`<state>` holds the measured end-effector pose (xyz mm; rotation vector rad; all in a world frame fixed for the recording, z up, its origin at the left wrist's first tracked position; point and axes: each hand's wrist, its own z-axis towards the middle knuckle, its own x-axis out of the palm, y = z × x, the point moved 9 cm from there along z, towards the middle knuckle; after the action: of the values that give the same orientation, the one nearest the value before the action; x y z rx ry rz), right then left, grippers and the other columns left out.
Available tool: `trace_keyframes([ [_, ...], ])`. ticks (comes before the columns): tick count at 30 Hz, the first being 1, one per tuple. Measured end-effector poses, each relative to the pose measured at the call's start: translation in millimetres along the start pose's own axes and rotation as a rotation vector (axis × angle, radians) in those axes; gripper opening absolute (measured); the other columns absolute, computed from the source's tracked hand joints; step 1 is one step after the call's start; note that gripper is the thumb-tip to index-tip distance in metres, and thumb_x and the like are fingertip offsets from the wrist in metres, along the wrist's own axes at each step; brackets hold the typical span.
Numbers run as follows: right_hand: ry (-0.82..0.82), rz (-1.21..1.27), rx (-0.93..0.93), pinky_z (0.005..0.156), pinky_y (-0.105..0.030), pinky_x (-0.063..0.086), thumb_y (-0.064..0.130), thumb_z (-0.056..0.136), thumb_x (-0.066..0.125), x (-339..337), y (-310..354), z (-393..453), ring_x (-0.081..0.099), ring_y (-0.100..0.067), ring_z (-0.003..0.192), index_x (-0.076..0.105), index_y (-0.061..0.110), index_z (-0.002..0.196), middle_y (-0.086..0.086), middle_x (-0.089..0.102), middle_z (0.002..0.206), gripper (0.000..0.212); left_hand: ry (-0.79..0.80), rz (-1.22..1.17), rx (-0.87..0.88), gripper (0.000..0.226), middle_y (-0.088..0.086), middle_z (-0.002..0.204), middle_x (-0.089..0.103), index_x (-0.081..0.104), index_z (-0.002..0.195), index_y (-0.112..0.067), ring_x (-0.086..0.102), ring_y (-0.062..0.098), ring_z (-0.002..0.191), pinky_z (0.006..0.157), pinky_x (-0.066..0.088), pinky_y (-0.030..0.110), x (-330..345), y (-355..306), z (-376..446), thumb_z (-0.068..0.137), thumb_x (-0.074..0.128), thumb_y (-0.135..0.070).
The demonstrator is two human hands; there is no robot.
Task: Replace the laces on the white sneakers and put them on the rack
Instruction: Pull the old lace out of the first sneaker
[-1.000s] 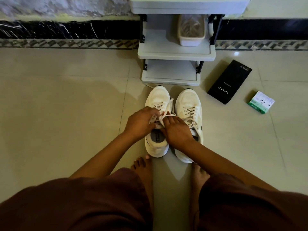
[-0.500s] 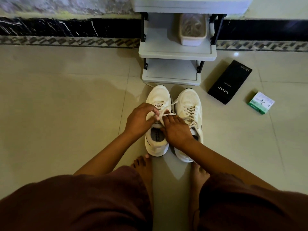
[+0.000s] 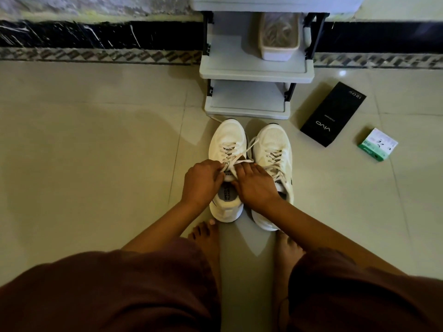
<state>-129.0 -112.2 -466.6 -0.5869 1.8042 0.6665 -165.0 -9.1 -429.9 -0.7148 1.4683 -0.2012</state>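
The floor (image 3: pixel 96 140) is of smooth glossy tiles; the white sneakers (image 3: pixel 226 137) have a matt woven cloth upper and flat cloth laces (image 3: pixel 242 156); the rack (image 3: pixel 256 70) looks like smooth grey plastic; the black box (image 3: pixel 333 113) is matt cardboard

We record a home interior, floor level by a wall. Evidence: glossy beige floor tiles (image 3: pixel 84 140); black marble skirting (image 3: pixel 96 32) over a patterned border strip (image 3: pixel 96 55); a grey plastic shoe rack (image 3: pixel 256 73) against the wall, holding a small tub (image 3: pixel 279 44); a black vivo phone box (image 3: pixel 333 113) and a small green-and-white carton (image 3: pixel 377 144) on the tiles; bare feet (image 3: pixel 206 238).
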Motion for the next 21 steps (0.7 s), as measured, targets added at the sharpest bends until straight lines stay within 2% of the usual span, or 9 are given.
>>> trace_keyframes([
  [5,0.001,0.0,0.0,0.111,-0.031,0.02,0.038,0.102,0.027,0,-1,0,0.037,-0.025,0.133,0.03,0.008,0.142,-0.011,0.039,0.144,0.051,-0.039,-0.122,-0.006,0.039,0.015,0.116,0.064,0.058,0.125,-0.008,0.065,0.03,0.097,0.083,0.053,0.043,-4,5,-5,0.088,0.064,-0.018],
  [8,0.002,0.008,-0.002,0.111,-0.031,0.019,0.038,0.102,0.027,-1,-1,0,0.036,-0.025,0.133,0.029,0.008,0.143,-0.012,0.038,0.145,0.051,-0.028,-0.108,0.029,0.033,0.015,0.114,0.066,0.063,0.12,-0.007,0.066,0.031,0.096,0.08,0.054,0.044,-2,3,-5,0.089,0.063,-0.018],
  [12,-0.01,0.004,-0.005,0.111,-0.03,0.02,0.038,0.101,0.027,-1,-1,0,0.038,-0.024,0.132,0.029,0.008,0.143,-0.011,0.038,0.144,0.051,-0.017,-0.131,-0.022,0.031,0.015,0.109,0.068,0.066,0.115,-0.004,0.067,0.029,0.094,0.082,0.054,0.042,1,11,-5,0.088,0.065,-0.019],
  [17,-0.006,0.017,-0.002,0.111,-0.031,0.022,0.037,0.101,0.03,1,-2,0,0.038,-0.026,0.132,0.031,0.008,0.142,-0.012,0.04,0.143,0.051,-0.06,-0.19,-0.124,0.029,0.008,0.109,0.07,0.068,0.115,-0.013,0.066,0.023,0.097,0.086,0.051,0.038,2,13,-6,0.087,0.065,-0.018],
  [21,-0.013,0.029,0.003,0.11,-0.032,0.024,0.037,0.101,0.032,0,-2,-1,0.041,-0.028,0.13,0.033,0.006,0.141,-0.014,0.043,0.141,0.051,-0.036,-0.103,-0.117,0.028,0.007,0.106,0.071,0.068,0.115,-0.017,0.066,0.024,0.095,0.083,0.051,0.038,3,10,-4,0.089,0.06,-0.022],
])
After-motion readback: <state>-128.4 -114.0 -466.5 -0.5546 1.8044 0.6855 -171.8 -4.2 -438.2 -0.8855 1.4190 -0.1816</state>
